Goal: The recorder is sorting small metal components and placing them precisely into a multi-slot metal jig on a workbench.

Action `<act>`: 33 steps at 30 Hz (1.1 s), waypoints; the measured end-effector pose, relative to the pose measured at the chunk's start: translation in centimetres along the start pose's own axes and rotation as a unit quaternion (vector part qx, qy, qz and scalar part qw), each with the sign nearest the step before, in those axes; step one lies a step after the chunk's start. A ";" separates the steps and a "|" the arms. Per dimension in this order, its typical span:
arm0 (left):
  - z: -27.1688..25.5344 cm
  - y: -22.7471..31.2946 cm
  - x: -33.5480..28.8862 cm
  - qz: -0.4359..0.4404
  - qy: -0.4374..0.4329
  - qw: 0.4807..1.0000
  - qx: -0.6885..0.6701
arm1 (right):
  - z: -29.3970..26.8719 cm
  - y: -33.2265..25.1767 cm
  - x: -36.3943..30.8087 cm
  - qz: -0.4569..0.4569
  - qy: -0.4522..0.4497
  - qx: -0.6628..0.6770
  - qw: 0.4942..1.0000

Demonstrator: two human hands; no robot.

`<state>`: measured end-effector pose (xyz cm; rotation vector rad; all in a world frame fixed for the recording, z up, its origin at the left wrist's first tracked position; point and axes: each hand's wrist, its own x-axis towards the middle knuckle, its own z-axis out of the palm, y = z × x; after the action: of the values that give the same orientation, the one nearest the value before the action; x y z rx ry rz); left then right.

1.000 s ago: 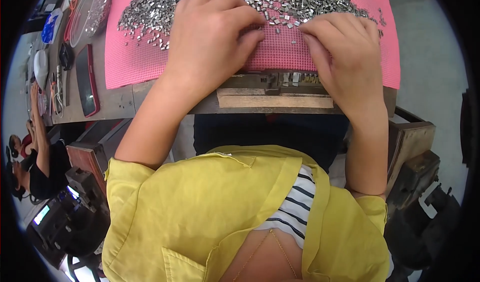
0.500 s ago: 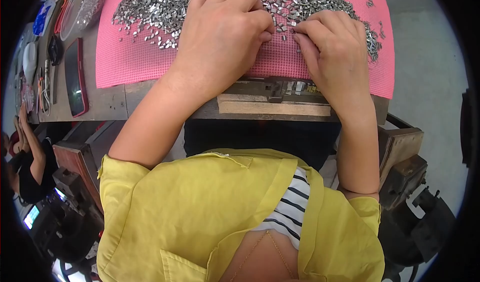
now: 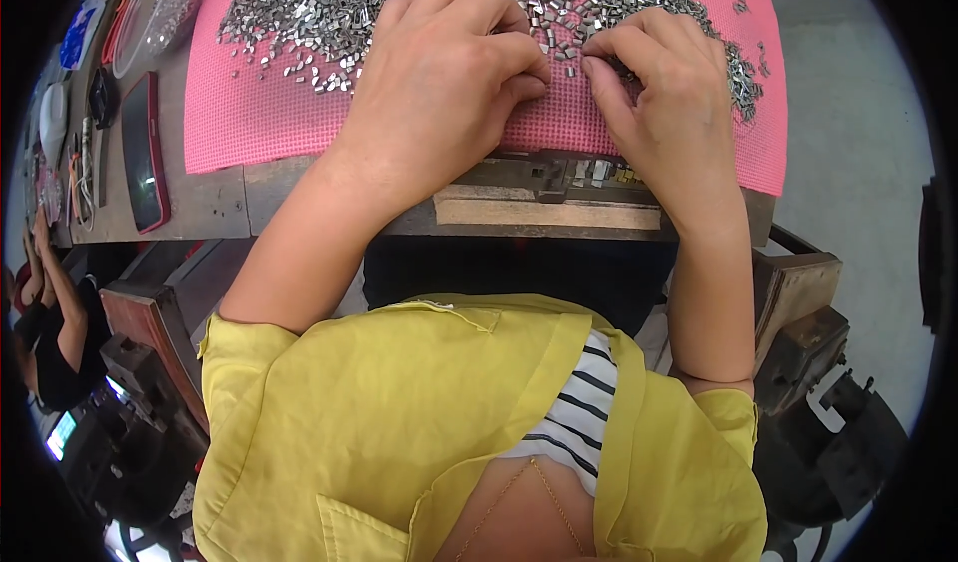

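Note:
Many small silvery metal pieces (image 3: 309, 13) lie spread over a pink woven mat (image 3: 259, 123) at the table's near side. My left hand (image 3: 444, 68) rests over the middle of the heap, fingers curled, thumb and forefinger pressed together. Whatever sits between those fingertips is hidden. To its right, my right hand (image 3: 669, 83) bends over the pieces with thumb and forefinger brought together in a pinch. Its tips are at the pieces between the two hands, and any piece in them is too small to make out.
Left of the mat lie a red-edged phone (image 3: 146, 153), cables and a clear plastic bag (image 3: 175, 8). A metal fixture (image 3: 549, 178) and wooden strip (image 3: 544, 215) sit at the table's front edge. Another person's arm (image 3: 62, 273) shows at far left.
My right hand has shifted slightly up and left, its fingertips nearer the pieces between the hands. The left hand's fingers have moved only a little.

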<state>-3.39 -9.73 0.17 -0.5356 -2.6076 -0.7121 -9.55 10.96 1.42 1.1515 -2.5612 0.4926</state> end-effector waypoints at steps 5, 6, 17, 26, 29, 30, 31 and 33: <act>0.3 0.6 -0.2 0.002 0.027 0.997 0.067 | -0.1 0.3 0.1 -0.017 -0.022 0.050 0.998; 0.4 0.7 -0.3 -0.006 0.036 0.995 0.093 | -0.1 0.3 0.1 -0.023 -0.024 0.056 0.998; 0.0 0.6 -0.4 -0.029 0.017 0.999 0.042 | -0.6 0.0 -0.3 -0.023 -0.019 0.068 0.997; 0.5 0.6 -0.2 -0.023 0.043 0.998 0.042 | 4.2 3.4 1.7 -0.290 0.292 0.049 0.910; 0.6 0.0 -0.7 -0.022 0.057 0.997 0.044 | -1.4 -0.2 0.4 -0.050 0.008 0.123 0.991; 0.6 0.0 -0.6 -0.011 0.062 0.997 0.044 | 3.3 3.6 0.5 -0.263 0.278 0.007 0.924; 0.3 0.0 -0.8 -0.007 0.069 0.996 0.049 | 2.0 3.1 0.0 -0.263 0.281 0.010 0.923; 0.3 0.1 -0.9 -0.003 0.079 0.996 0.047 | -2.7 2.2 -2.1 -0.003 -0.003 0.087 0.996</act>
<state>-2.71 -9.72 -0.45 -0.4267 -2.4808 -0.6053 -9.55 14.85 2.60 1.2179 -2.5604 0.7241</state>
